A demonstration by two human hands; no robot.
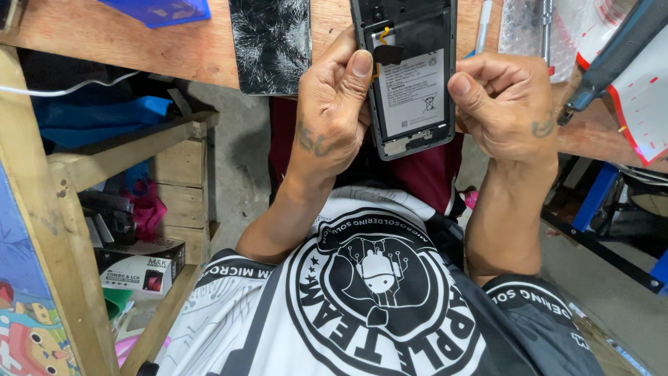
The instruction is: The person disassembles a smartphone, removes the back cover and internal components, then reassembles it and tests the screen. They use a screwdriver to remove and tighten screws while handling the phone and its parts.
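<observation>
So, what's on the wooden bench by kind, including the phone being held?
Opened grey phone with bare white-labelled battery, gripped between left hand and right hand: 1
Cracked black glass panel: 1
White pen: 1
Blue plastic tray: 1
Total: 4

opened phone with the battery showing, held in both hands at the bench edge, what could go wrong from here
The opened phone is pinched by the left hand and right hand right at the wooden bench edge, so a slipped grip could drop it to the floor. Thumbs pressing near the exposed battery might bend or puncture it. The cracked panel overhangs the edge and could get knocked off.
</observation>
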